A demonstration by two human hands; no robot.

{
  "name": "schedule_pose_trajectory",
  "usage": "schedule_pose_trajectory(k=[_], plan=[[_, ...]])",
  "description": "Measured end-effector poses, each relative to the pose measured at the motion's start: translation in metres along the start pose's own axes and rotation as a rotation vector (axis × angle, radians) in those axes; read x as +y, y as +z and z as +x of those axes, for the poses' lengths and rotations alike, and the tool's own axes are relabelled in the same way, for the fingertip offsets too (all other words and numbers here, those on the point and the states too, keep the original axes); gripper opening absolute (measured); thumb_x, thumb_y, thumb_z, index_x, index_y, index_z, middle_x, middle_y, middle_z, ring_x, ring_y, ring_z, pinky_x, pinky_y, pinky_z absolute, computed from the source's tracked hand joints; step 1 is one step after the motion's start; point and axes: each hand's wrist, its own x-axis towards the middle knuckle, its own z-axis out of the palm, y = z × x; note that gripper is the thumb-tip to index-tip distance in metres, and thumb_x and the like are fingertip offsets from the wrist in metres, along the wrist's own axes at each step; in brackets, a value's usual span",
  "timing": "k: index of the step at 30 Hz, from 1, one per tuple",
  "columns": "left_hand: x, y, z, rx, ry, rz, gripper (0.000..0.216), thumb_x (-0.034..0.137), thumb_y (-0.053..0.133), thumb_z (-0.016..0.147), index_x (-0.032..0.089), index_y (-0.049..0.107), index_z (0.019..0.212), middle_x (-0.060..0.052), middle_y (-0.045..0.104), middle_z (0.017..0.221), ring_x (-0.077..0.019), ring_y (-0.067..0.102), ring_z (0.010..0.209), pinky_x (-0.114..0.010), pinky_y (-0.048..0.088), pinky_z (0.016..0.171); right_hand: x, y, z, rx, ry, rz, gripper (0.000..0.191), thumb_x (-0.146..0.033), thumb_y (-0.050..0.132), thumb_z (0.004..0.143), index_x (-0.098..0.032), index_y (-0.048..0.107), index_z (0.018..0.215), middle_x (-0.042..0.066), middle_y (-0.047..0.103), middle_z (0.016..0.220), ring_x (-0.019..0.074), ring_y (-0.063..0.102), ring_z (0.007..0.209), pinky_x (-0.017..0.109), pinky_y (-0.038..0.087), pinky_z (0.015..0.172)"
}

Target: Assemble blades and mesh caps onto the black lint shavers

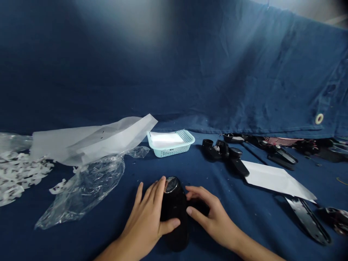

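Note:
A black fabric shaver [175, 217] with a round, perforated metal head lies on the blue cloth in front of me, its head pointing away. My left hand [150, 214] rests along its left side, fingers stretched toward the head and the thumb across the body, holding it. On the other side, my right hand [208, 214] is half curled, with thumb and forefinger apart. Its fingertips are at the shaver's right edge; whether they touch it I cannot tell. The underside of the shaver is hidden.
Beyond the hands sits a light-blue basket [171, 150] with white paper. Clear plastic bags [89, 185], translucent sheets [67, 141] and many small white pieces [16, 174] lie left. Black shaver parts [236, 161], white paper [277, 179] and a pink basket [284, 141] are right. A blue curtain [163, 72] hangs behind.

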Motion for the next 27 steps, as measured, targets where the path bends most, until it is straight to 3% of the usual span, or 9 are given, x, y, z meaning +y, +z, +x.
schedule_pose_trajectory(k=[5,11,27], plan=[[0.01,0.001,-0.005,0.063,-0.003,0.141,0.107,0.067,0.05,0.086,0.015,-0.016,0.152,-0.025,0.052,0.139,-0.0414,0.053,0.124,-0.067,0.025,0.104,0.0,-0.002,0.001,-0.099,-0.002,0.103,0.053,-0.032,0.069,0.085,-0.03,0.049,0.135,0.004,0.058,0.108,0.0212,0.057,0.104,0.041,0.046,0.098],[0.019,0.002,-0.009,0.021,-0.087,0.152,0.11,0.055,0.06,0.085,0.013,-0.017,0.152,-0.025,0.058,0.133,-0.0395,0.058,0.119,-0.066,0.031,0.103,0.001,-0.001,0.004,-0.115,0.002,0.123,0.058,-0.039,0.07,0.085,-0.029,0.048,0.138,0.005,0.057,0.109,0.0224,0.055,0.104,0.043,0.046,0.097],[0.025,0.003,-0.008,0.002,-0.146,0.125,0.103,0.046,0.071,0.075,0.012,0.008,0.15,-0.027,0.059,0.131,-0.0398,0.059,0.117,-0.068,0.032,0.102,0.001,0.0,0.002,-0.113,-0.014,0.091,0.058,-0.04,0.072,0.084,-0.032,0.052,0.137,0.005,0.056,0.105,0.0219,0.055,0.1,0.04,0.046,0.091]])
